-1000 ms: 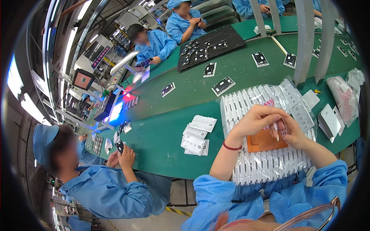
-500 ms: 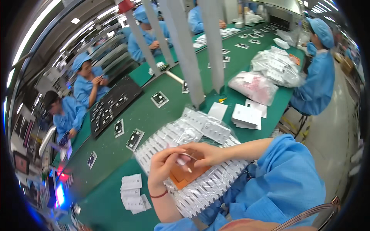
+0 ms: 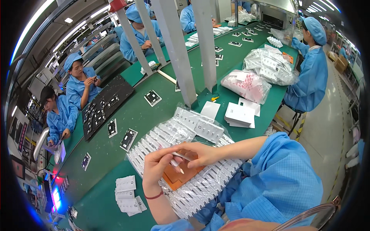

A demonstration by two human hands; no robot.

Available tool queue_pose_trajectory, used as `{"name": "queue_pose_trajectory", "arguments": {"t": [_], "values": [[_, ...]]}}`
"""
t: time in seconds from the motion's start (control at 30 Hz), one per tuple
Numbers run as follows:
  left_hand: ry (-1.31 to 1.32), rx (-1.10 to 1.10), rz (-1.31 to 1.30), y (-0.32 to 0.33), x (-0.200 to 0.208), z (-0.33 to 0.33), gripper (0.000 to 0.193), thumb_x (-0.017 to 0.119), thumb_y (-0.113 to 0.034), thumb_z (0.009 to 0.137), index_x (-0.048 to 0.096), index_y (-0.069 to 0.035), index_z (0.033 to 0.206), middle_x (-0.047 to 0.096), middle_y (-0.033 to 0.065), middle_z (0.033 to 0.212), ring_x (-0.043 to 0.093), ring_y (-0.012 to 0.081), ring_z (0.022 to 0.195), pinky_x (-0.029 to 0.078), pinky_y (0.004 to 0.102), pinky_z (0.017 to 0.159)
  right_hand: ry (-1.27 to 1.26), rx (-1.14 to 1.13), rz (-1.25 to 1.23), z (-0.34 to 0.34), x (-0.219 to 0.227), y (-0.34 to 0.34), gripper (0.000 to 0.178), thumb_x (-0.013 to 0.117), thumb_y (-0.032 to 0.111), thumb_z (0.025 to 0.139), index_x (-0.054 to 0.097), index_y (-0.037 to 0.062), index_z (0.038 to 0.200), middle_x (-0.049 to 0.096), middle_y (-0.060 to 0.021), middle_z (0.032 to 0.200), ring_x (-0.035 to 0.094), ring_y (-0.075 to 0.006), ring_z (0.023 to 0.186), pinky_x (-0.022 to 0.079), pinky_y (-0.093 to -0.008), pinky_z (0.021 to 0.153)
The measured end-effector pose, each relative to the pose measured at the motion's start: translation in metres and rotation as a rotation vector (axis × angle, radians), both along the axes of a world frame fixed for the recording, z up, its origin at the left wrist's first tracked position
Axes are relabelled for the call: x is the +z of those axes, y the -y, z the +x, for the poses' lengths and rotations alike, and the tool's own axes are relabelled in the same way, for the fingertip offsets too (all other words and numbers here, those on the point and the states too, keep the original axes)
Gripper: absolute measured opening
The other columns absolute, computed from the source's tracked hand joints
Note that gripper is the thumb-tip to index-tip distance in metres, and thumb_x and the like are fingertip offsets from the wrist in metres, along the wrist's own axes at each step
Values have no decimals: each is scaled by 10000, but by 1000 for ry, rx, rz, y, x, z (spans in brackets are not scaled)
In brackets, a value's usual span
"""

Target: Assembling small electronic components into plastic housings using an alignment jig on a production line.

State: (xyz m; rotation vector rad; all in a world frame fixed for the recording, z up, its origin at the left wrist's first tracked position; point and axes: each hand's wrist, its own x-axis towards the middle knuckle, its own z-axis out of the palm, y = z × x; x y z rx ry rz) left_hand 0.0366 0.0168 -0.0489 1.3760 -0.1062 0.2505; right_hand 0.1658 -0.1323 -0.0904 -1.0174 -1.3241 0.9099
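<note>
I see my left hand point(image 3: 160, 165) and my right hand point(image 3: 200, 153) meeting over an orange pad point(image 3: 180, 175) that lies on top of a big bag of white plates point(image 3: 185, 154) on the green bench point(image 3: 115, 154). The right hand's fingers are pinched shut on a thin white stick point(image 3: 181, 156); it runs leftward from between thumb and forefinger, and its far end reaches the left hand's fingertips. The left hand is curled, its fingers closed round something small right where the stick ends, but I cannot tell what that is, since the fingers hide it. The stick sits just above the orange pad, between both hands, touching each. A red band point(image 3: 154, 196) circles my left wrist.

Near the left hand, toward me on the bench, lies a small heap of white cards point(image 3: 126, 194). To the right of the plates rests a stack of white sheets point(image 3: 239, 114), and beyond it a bag of pink pieces point(image 3: 248, 84). Across the bench, a black tray point(image 3: 104, 106) lies in front of workers in blue coats point(image 3: 79, 82)
</note>
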Motion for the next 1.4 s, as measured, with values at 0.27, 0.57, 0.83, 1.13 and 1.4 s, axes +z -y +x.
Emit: {"name": "queue_pose_trajectory", "arguments": {"t": [0.27, 0.57, 0.83, 1.13, 1.4], "values": [[-7, -51, 32, 0, 5, -3, 211, 469, 8, 852, 590, 29, 1024, 635, 166, 811, 625, 190, 615, 501, 248, 572, 115, -28, 37, 0, -5, -2, 781, 633, 418, 756, 272, 31, 1331, 466, -128, 1174, 499, -201, 1039, 422, -340, 847], [-3, -67, 43, -3, 2, -4, 201, 478, 9, 844, 596, 31, 1006, 637, 168, 800, 626, 190, 619, 501, 249, 574, 127, -16, 7, -1, -2, 0, 792, 661, 378, 746, 265, 26, 1334, 471, -136, 1165, 544, -193, 968, 451, -333, 811], [94, -72, -12, -1, 5, -4, 200, 461, -2, 850, 587, 49, 997, 624, 148, 781, 616, 184, 612, 507, 235, 555, 174, -142, 27, -2, -2, -1, 711, 658, 295, 761, 304, 27, 1317, 467, -152, 1178, 483, -224, 1063, 412, -349, 879], [-20, 63, -34, 12, 10, 1, 197, 460, -32, 866, 585, 48, 995, 623, 132, 803, 611, 166, 646, 507, 236, 561, 32, -40, -31, 2, -3, -2, 724, 644, 359, 774, 292, 30, 1314, 403, -128, 1237, 433, -209, 1132, 396, -387, 920], [-24, 54, -10, 14, 17, -3, 214, 458, -41, 872, 573, 46, 1030, 618, 135, 826, 613, 170, 676, 510, 240, 575, 214, -139, 23, 4, 0, -3, 707, 655, 321, 762, 311, 29, 1307, 439, -122, 1207, 464, -211, 1096, 426, -367, 873]]}}
